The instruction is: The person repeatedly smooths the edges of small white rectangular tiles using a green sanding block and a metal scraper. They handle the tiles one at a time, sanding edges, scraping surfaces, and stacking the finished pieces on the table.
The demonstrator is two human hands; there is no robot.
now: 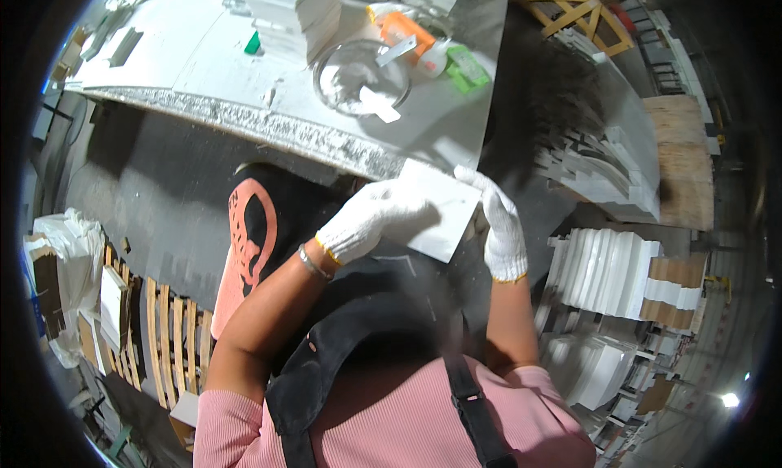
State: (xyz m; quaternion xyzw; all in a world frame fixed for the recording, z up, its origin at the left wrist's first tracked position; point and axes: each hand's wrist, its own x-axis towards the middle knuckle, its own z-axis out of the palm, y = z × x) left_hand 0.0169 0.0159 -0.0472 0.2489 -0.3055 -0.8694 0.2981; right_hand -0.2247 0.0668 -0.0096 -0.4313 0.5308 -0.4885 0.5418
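Note:
A flat white rectangular tile (pixel 446 215) is held in front of me, just off the near edge of the white worktable (pixel 220 69). My left hand (pixel 368 219), in a white knitted glove, is closed on its left side, with the fingers partly hidden. My right hand (pixel 503 233), gloved the same way, grips its right edge, fingertips by the upper right corner. Beyond the tile, a round metal bowl (pixel 320 85) with white powder or paste stands on the table. A white scraper (pixel 379 106) and a metal blade (pixel 397 51) lie across its rim.
An orange bottle (pixel 401 33) and a bright green item (pixel 467 70) lie beside the bowl. Stacked white blocks (pixel 297 12) stand behind it. White slabs and moulded pieces (pixel 603 272) are piled at right. A wooden pallet (pixel 175 338) lies at lower left.

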